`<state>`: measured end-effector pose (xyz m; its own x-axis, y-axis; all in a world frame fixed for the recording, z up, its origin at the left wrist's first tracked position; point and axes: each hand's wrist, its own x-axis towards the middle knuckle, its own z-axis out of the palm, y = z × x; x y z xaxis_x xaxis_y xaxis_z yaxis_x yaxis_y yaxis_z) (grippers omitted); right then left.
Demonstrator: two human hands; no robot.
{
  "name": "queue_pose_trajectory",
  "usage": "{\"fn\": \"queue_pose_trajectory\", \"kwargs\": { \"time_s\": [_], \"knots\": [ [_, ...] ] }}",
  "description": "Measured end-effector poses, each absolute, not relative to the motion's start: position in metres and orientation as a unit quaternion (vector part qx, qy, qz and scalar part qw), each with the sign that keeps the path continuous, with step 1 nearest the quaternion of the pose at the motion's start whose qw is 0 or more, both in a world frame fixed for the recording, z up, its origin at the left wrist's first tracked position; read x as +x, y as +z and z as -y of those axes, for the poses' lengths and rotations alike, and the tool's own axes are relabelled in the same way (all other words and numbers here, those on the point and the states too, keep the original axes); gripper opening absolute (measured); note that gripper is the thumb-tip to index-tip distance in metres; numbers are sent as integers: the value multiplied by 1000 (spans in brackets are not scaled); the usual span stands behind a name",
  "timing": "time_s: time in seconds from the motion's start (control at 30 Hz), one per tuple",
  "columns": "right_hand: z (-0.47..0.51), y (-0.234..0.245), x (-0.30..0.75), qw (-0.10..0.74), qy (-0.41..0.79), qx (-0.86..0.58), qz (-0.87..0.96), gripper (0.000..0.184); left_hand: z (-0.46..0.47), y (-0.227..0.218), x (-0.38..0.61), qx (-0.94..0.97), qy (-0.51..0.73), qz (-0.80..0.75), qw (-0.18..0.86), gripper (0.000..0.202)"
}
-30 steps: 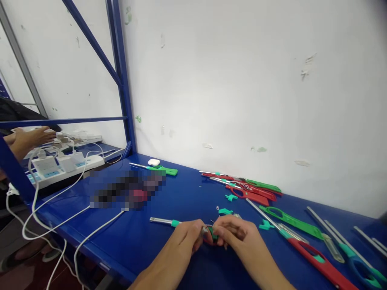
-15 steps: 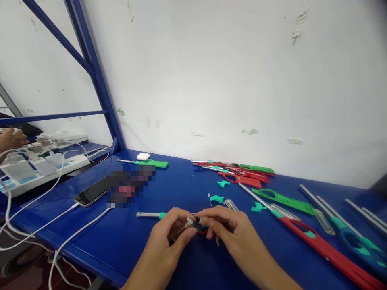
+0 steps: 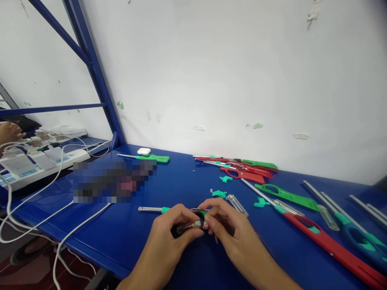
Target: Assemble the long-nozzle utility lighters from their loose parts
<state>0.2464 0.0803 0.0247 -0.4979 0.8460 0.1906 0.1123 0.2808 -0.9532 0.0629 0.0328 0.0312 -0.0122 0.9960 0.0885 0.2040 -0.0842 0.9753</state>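
Both of my hands meet low in the middle over the blue table (image 3: pixel 187 181). My left hand (image 3: pixel 169 235) is closed around a long lighter whose metal nozzle (image 3: pixel 149 209) with a teal collar sticks out to the left. My right hand (image 3: pixel 225 227) pinches a small clear part (image 3: pixel 192 226) of the same lighter, next to thin red wires. The lighter's body is mostly hidden by my fingers.
Several red and green long lighters (image 3: pixel 242 169) lie by the wall, more (image 3: pixel 329 247) at the right. Teal triggers (image 3: pixel 219 193) and clear tubes (image 3: pixel 237 203) lie loose. A green lighter (image 3: pixel 151 158) and white earbud case (image 3: pixel 144 151) sit at back left. Another person's hand (image 3: pixel 10 131), power strip (image 3: pixel 33 163) and cables far left.
My hands have drawn slightly nearer to me, with the clear part turned between my fingers. The view has shifted a little; the other person's hand has pulled back to the left.
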Motion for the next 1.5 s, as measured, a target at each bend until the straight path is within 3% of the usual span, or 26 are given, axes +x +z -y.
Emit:
{"fn": "queue_pose_trajectory", "kwargs": {
  "time_s": [0.9, 1.5],
  "knots": [
    [-71, 31, 242, 379, 507, -355, 687, 13, -34, 27, 62, 588, 442, -551, 394, 11],
    [-70, 37, 242, 368, 489, -344, 713, 14, -32, 28, 64, 637, 435, -551, 319, 6]
  ]
}}
